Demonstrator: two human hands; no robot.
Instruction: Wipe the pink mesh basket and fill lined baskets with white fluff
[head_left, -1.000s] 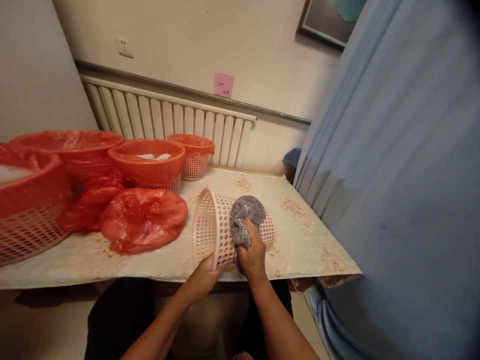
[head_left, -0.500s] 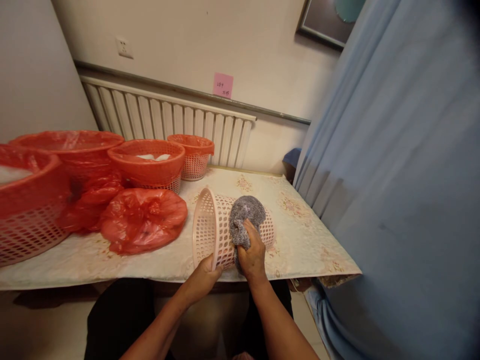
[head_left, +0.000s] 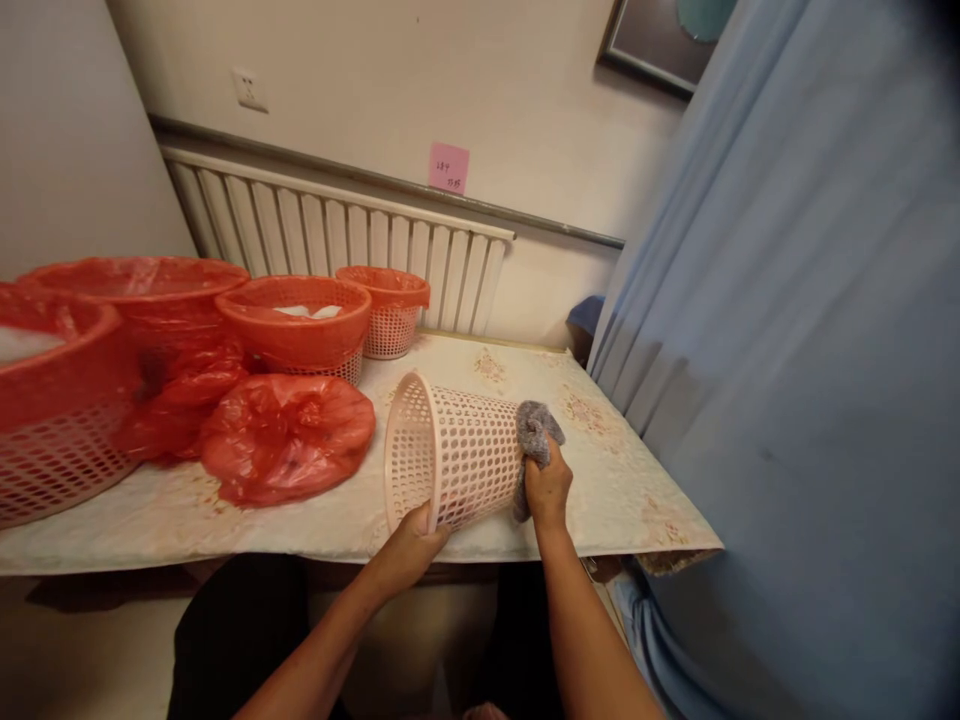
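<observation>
A pale pink plastic wastebasket [head_left: 480, 445] with a perforated wall lies on its side on the table, its mouth facing left. My left hand [head_left: 414, 545] grips the near edge of its rim, thumb outside. Bunched in my right hand [head_left: 549, 485] is a grey cloth [head_left: 534, 430], pressed against the bottom end of the basket at the right. Part of the cloth hangs down below my fingers. The basket's base is hidden behind the cloth and hand.
A crumpled red plastic bag [head_left: 289, 440] lies left of the basket. Several baskets lined with red bags, among them a small one [head_left: 394, 330], stand farther left and back. The table [head_left: 615, 480] has a flowered cover. A blue curtain [head_left: 780, 400] hangs at right, a radiator [head_left: 337, 230] behind.
My right hand has moved the grey cloth rightward along the basket's side, from its middle to its bottom end. My left hand stays on the rim.
</observation>
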